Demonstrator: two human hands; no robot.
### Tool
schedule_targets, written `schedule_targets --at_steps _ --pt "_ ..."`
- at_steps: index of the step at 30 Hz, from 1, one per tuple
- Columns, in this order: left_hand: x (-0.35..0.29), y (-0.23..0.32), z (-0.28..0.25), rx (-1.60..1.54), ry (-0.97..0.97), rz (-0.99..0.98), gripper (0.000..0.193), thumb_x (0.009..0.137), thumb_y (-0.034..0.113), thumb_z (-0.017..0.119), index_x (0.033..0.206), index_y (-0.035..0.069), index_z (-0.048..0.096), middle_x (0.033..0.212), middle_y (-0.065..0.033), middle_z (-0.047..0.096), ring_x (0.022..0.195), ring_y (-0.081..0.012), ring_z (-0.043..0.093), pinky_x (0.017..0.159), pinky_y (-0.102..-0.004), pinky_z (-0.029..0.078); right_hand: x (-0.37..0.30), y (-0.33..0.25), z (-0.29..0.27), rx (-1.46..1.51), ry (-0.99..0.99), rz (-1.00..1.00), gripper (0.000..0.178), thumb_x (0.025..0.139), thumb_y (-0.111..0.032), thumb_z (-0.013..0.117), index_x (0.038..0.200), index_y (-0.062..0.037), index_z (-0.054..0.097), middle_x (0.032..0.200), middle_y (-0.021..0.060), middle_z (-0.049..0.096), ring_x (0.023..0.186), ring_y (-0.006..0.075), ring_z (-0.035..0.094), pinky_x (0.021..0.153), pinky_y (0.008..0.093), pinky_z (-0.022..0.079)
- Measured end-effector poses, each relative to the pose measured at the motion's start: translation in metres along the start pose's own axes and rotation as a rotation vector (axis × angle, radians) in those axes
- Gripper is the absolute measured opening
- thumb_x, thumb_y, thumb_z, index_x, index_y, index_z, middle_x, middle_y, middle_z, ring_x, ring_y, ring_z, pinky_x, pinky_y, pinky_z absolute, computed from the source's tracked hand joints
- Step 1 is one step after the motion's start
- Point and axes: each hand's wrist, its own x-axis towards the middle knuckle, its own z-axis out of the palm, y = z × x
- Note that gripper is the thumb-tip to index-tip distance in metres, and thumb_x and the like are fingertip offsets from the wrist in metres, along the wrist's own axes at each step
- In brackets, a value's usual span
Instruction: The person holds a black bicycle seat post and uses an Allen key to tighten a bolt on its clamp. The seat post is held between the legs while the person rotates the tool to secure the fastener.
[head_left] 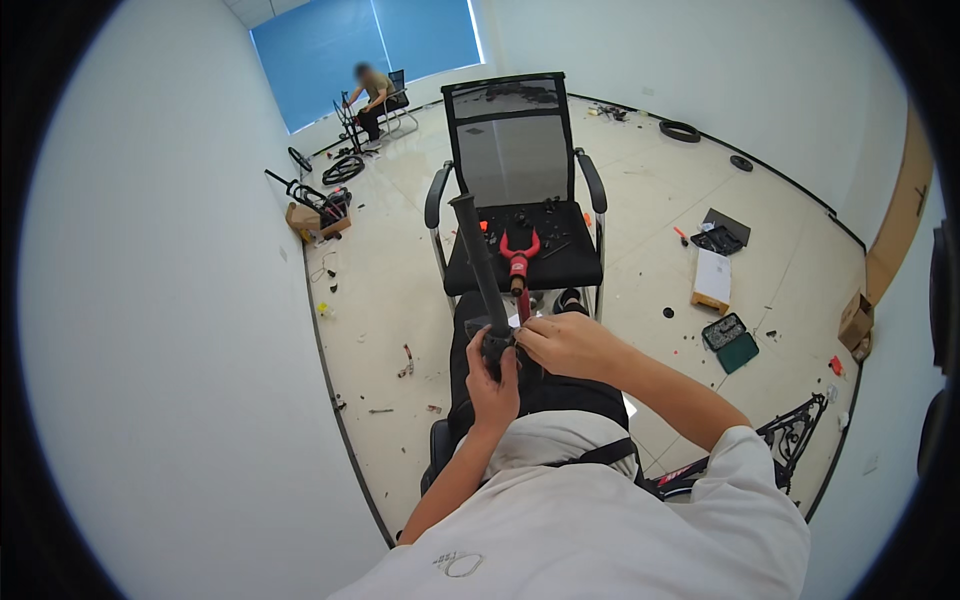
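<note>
Dial: I read bearings from the hands of the seated person (pixel 590 510), twelve o'clock lying straight ahead.
Dark tube (pixel 479 258): at the dial's centre, held above the lap and tilted, its free end toward between eleven and twelve.
Dark fitting (pixel 493 346): at the tube's lower end, partly covered by fingers.
Left hand (pixel 490 388): wrapped around the fitting from six o'clock, supporting the tube.
Right hand (pixel 570 343): at three o'clock, thumb and fingertips drawn close beside the fitting; whether they grip anything, I cannot tell.
Black chair (pixel 525 160): at twelve, facing the sitter.
Red fork (pixel 518 262): on the chair's seat, prongs toward twelve, stem toward six, with small dark parts (pixel 548 208) around it.
Cardboard box (pixel 303 222): at ten, against the wall, bicycle parts inside.
Co-worker (pixel 378 88): at eleven, seated before blue blinds (pixel 320 60).
Tyre (pixel 680 131): at one, flat on the floor.
Green case (pixel 738 352): at three, lying open.
Bicycle frame (pixel 793 430): toward four, partly hidden by the sitter's arm.
</note>
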Motion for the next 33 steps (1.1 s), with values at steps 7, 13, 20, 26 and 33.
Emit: schedule_targets --at_steps 7,13,20,26,33 --pt "0.001 0.007 -0.004 -0.04 -0.008 -0.041 0.038 0.1 0.012 0.051 0.134 0.006 0.037 0.078 -0.0013 0.056 0.059 -0.004 0.048 0.05 -0.0177 0.037 -0.004 -0.003 0.018 0.016 0.077 0.062 0.021 0.081 -0.013 0.068 0.095 -0.0002 0.058 0.078 0.0073 0.06 0.068 0.0223 0.066 0.054 0.034 0.052" --pt "0.003 0.002 -0.004 -0.071 0.034 -0.047 0.041 0.098 0.015 0.056 0.134 0.004 0.04 0.075 -0.0015 0.058 0.058 -0.0042 0.05 0.05 -0.0186 0.038 -0.004 0.004 0.04 -0.028 0.133 0.076 0.025 0.083 -0.015 0.065 0.102 0.0003 0.058 0.078 0.0073 0.06 0.067 0.0228 0.066 0.052 0.0341 0.051" --pt "0.006 0.003 -0.004 -0.024 0.011 -0.045 0.036 0.101 0.016 0.051 0.134 0.007 0.037 0.075 -0.0003 0.055 0.057 -0.0028 0.047 0.048 -0.0174 0.035 -0.005 0.009 0.046 -0.055 0.091 0.088 0.025 0.081 -0.013 0.06 0.103 -0.0028 0.058 0.079 0.0072 0.06 0.067 0.0234 0.066 0.053 0.0357 0.051" --pt "0.009 -0.002 0.0 -0.051 0.035 -0.038 0.036 0.101 0.016 0.051 0.133 0.007 0.038 0.078 0.0016 0.052 0.057 -0.0022 0.046 0.047 -0.017 0.035 -0.001 0.013 0.049 -0.051 0.183 0.073 0.013 0.081 -0.014 0.063 0.089 -0.0055 0.058 0.071 0.0049 0.056 0.06 0.0212 0.061 0.049 0.0338 0.047" --pt "0.004 0.001 -0.004 -0.064 -0.014 -0.039 0.034 0.101 0.013 0.05 0.133 0.007 0.038 0.078 0.0017 0.052 0.056 -0.0022 0.043 0.048 -0.0178 0.034 0.001 -0.008 0.041 0.045 0.246 0.253 0.018 0.087 -0.017 0.066 0.081 -0.0038 0.056 0.063 0.0081 0.054 0.05 0.0257 0.056 0.045 0.0354 0.043"
